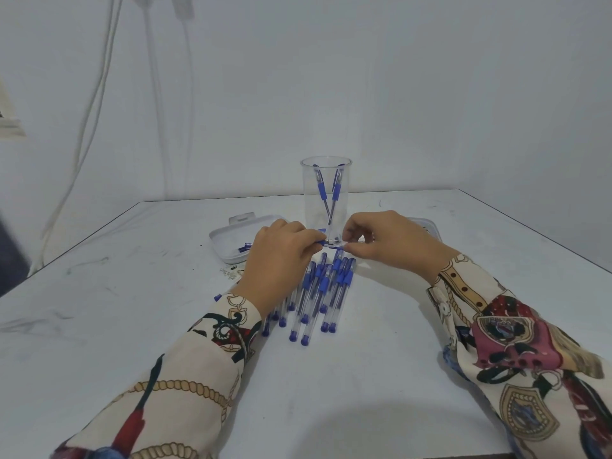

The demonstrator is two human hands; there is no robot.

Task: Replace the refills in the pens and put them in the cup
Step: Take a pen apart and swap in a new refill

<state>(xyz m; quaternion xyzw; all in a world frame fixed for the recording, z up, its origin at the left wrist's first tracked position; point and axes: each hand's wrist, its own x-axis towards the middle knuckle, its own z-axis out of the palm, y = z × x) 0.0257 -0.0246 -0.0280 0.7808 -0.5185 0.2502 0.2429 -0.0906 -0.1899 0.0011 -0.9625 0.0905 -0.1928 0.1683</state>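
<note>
A clear plastic cup (326,180) stands upright at the table's middle back, with two blue pens leaning inside it. In front of the cup both hands hold one clear pen with blue parts (332,244) level between them. My left hand (281,256) pinches its left end and my right hand (387,241) pinches its right end. Below the hands lies a row of several clear pens with blue grips and caps (318,293), partly hidden under my left wrist.
A white shallow tray (228,240) with small blue parts lies left of the cup. Another white tray edge (427,225) shows behind my right hand. A small printed scrap (231,273) lies on the white table (165,326). Cables hang on the wall at left.
</note>
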